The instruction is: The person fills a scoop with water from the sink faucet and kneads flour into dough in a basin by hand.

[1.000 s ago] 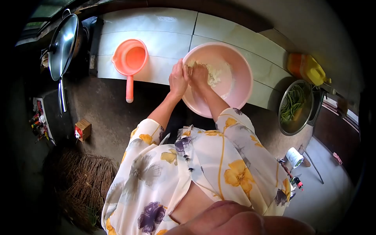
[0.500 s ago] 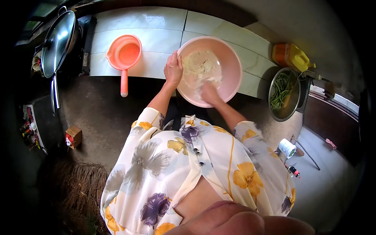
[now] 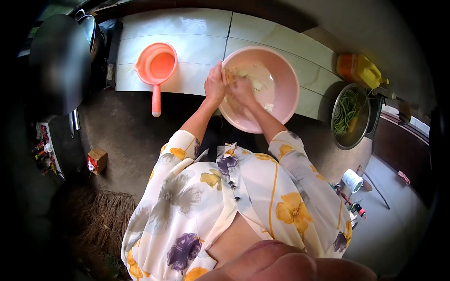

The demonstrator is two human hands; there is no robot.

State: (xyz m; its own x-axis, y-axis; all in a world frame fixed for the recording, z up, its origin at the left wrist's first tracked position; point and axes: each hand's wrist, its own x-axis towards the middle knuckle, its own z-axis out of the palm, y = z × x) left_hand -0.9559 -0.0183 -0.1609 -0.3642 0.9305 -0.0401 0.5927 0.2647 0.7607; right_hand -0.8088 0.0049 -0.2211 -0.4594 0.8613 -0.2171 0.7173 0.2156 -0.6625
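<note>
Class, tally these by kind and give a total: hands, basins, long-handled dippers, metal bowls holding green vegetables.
Left hand and right hand: 2
Pink basin: 1
Long-handled dipper: 1
Metal bowl holding green vegetables: 1
Total: 5

Basin (image 3: 283, 91) pale pink; blouse (image 3: 255, 187) floral (yellow, purple).

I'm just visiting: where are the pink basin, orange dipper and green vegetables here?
Pink basin (image 3: 287, 86): head view, bare inner wall, picture's right side.
Orange dipper (image 3: 161, 65): head view, inside bottom of its cup.
Green vegetables (image 3: 346, 110): head view, middle of the pile.
</note>
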